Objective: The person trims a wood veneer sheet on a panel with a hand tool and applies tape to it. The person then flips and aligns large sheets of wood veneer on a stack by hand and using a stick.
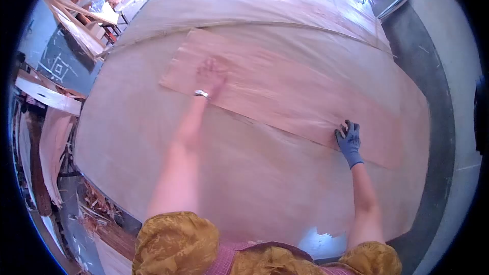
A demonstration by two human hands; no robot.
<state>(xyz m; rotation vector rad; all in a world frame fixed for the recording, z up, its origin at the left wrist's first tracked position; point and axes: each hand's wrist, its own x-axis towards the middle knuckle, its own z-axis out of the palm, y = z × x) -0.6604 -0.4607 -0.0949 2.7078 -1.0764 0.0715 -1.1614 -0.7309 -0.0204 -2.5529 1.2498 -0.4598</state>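
A long reddish-brown sheet, like thin wood veneer (pixel 275 86), lies aslant across a broad, paler sheet-covered surface (pixel 254 173). My left hand (pixel 210 75) is bare, with a metal band at the wrist. It rests flat on the left part of the sheet, fingers spread and slightly blurred. My right hand (pixel 349 140) wears a blue-grey glove with dark fingertips. Its bent fingers touch the sheet near the lower edge, toward the right end, with the fingers apart and nothing visible between them.
Thin strips and sheets of wood (pixel 56 137) are piled at the left. More pieces lean at the upper left beside a dark floor panel (pixel 63 61). A ridge (pixel 244 22) crosses the far part of the surface. Grey floor (pixel 425 66) runs along the right.
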